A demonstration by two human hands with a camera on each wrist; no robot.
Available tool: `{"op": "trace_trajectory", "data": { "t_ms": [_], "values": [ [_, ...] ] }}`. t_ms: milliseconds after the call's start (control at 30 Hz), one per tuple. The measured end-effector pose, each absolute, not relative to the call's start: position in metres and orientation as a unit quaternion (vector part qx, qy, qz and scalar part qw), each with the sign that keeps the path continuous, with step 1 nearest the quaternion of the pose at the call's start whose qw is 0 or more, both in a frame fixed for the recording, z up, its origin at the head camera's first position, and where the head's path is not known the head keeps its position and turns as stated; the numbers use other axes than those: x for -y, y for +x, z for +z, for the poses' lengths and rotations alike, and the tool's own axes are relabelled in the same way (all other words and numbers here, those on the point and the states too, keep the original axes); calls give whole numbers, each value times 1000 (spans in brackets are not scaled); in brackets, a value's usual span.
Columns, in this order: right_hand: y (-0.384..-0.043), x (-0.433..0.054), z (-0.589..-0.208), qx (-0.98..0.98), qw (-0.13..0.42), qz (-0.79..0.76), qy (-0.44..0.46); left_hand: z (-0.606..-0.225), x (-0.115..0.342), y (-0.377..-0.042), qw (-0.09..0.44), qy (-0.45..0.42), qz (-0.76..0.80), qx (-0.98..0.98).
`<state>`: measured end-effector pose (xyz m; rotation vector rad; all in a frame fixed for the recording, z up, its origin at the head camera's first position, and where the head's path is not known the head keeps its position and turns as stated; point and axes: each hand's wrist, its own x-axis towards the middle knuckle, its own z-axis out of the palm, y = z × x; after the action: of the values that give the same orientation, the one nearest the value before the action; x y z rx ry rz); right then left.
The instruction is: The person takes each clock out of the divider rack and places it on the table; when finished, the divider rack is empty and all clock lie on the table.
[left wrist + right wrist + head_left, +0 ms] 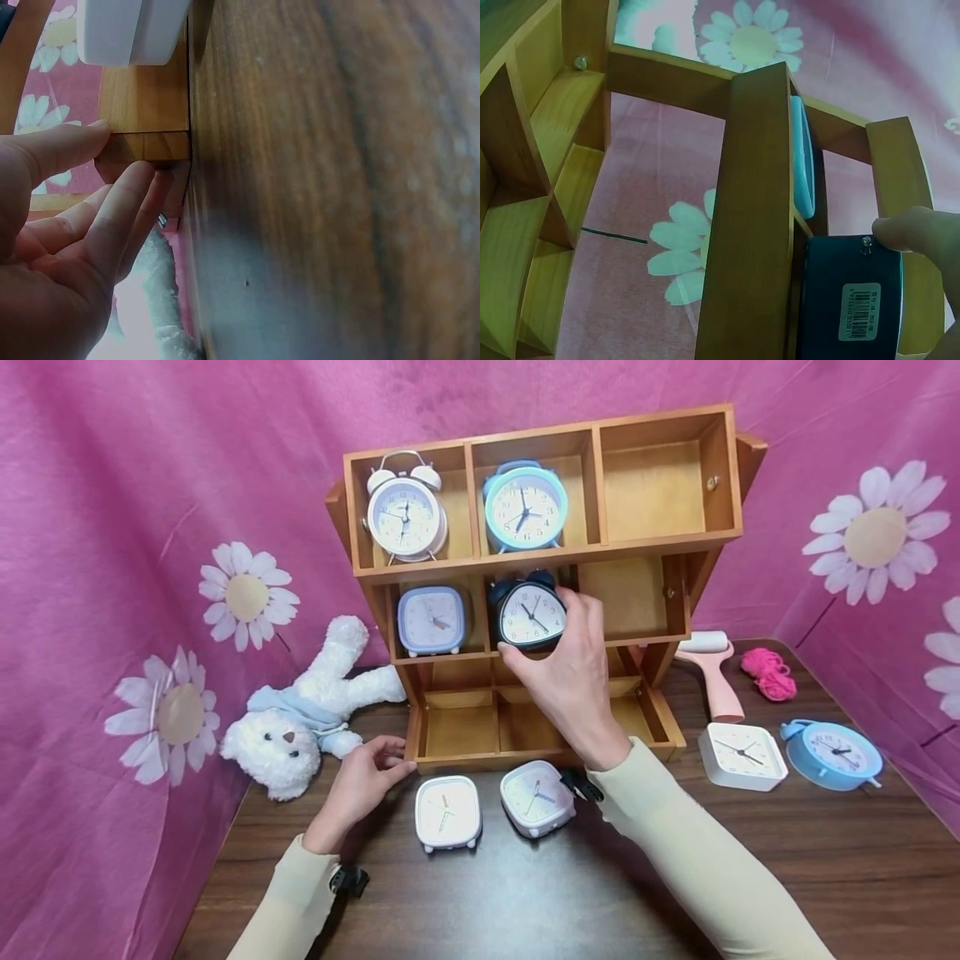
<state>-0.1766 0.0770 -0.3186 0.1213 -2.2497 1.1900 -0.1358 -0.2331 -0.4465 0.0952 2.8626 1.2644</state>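
My right hand holds a dark triangular twin-bell alarm clock in the middle compartment of the wooden shelf's second tier, thumb at its lower left corner and fingers at its right side. In the right wrist view, the dark clock's underside bears a barcode label, with a fingertip at its edge. Down at the shelf's lower left front corner, my left hand pinches the wood between thumb and fingers. A blue-rimmed square clock stands in the compartment left of the dark one.
On the top tier are a white twin-bell clock and a light blue one. Two pale square clocks stand before the shelf. A white teddy bear lies left; a white clock, blue clock, lint roller and pink yarn lie right.
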Motion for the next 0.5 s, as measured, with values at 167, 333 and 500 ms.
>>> {"op": "trace_trajectory", "data": {
  "t_ms": [167,333,500],
  "values": [
    [-171,-80,-321,848,283,447,43,-448,233,-137,9,26,400,-916],
    [-167,-84,-323,845,292,446,44,-448,233,-136,11,21,399,-917],
    [-165,-91,-327,843,295,448,44,-447,232,-137,6,26,403,-915]
  ]
}}
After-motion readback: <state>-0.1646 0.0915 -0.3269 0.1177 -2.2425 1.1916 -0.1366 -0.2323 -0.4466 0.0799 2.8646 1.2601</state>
